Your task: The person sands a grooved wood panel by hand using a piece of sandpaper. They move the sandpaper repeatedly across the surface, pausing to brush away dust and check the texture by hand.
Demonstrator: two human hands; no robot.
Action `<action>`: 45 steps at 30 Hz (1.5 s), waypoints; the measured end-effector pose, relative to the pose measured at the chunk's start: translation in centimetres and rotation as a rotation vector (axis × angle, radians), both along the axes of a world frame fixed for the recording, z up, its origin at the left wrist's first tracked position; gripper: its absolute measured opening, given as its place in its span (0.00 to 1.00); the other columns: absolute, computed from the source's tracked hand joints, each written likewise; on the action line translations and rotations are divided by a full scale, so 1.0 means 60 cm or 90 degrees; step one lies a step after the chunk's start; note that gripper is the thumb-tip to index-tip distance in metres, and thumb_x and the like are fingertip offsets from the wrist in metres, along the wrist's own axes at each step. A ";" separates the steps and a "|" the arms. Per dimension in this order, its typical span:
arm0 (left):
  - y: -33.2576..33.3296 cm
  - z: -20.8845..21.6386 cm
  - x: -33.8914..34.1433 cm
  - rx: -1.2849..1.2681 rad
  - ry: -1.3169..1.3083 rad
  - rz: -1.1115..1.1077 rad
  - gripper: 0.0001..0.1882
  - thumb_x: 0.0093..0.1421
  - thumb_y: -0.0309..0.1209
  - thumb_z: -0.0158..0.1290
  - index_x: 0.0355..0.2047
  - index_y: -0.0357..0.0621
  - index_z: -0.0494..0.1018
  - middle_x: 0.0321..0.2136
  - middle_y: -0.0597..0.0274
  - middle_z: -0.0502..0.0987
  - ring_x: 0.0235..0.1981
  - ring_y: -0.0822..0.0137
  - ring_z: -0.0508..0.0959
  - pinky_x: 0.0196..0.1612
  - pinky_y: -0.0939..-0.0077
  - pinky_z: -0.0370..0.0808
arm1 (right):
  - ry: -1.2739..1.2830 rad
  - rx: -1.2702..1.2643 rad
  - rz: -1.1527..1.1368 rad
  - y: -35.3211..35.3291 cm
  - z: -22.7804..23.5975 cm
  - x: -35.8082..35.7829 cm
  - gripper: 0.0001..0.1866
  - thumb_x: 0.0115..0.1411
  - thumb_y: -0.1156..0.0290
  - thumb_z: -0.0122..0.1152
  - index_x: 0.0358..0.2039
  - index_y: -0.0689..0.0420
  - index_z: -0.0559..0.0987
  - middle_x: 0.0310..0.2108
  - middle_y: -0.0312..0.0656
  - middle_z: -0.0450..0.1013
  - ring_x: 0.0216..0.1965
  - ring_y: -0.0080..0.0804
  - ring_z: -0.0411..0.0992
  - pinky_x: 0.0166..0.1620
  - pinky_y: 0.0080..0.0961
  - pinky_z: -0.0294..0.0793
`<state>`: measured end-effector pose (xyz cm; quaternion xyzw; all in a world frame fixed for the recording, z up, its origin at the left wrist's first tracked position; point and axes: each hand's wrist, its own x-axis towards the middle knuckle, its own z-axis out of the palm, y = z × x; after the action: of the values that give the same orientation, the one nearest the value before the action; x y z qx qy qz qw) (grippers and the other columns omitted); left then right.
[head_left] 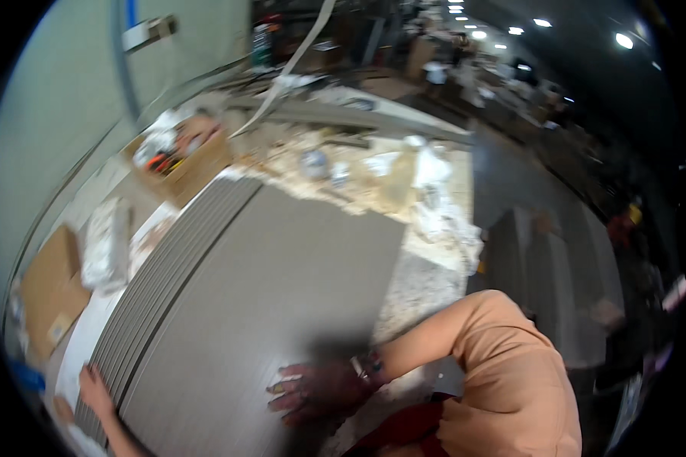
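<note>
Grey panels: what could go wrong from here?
1. The left hand is at the stepped edge of the grey panels; fingers might get pinched if one slides.
2. The bracelet at the right hand sits close to the panels and might scratch them.
3. Pale debris lies by their far edge; bits could get in between and leave marks.

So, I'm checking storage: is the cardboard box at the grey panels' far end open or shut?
Open: orange and white things show inside the cardboard box, with no lid over them.
</note>
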<state>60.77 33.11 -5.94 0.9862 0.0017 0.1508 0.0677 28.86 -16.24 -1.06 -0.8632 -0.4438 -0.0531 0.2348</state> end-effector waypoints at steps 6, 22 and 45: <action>-0.064 0.075 -0.042 0.027 0.001 0.010 0.24 0.63 0.50 0.43 0.48 0.45 0.71 0.44 0.53 0.74 0.48 0.53 0.73 0.51 0.56 0.66 | -0.231 -0.040 -0.279 -0.037 0.068 0.322 0.35 0.52 0.52 0.61 0.57 0.56 0.65 0.57 0.51 0.62 0.59 0.50 0.59 0.58 0.48 0.58; -0.070 0.065 0.039 0.007 0.145 0.080 0.35 0.63 0.60 0.32 0.65 0.55 0.55 0.66 0.58 0.52 0.67 0.57 0.51 0.64 0.43 0.45 | -0.023 -0.305 -0.506 -0.035 0.004 0.562 0.34 0.63 0.41 0.42 0.64 0.45 0.58 0.65 0.48 0.54 0.67 0.45 0.50 0.64 0.49 0.47; -0.110 0.111 -0.369 -0.023 0.037 -0.020 0.17 0.60 0.44 0.50 0.40 0.43 0.71 0.36 0.59 0.71 0.43 0.57 0.70 0.51 0.57 0.60 | 0.018 -0.215 -0.559 -0.301 0.002 0.366 0.21 0.66 0.56 0.46 0.53 0.56 0.71 0.53 0.55 0.67 0.56 0.54 0.63 0.58 0.40 0.61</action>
<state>38.66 26.50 0.72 0.9887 -0.0087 0.1212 0.0880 50.84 -34.28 -0.95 -0.9960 -0.0357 -0.0626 0.0523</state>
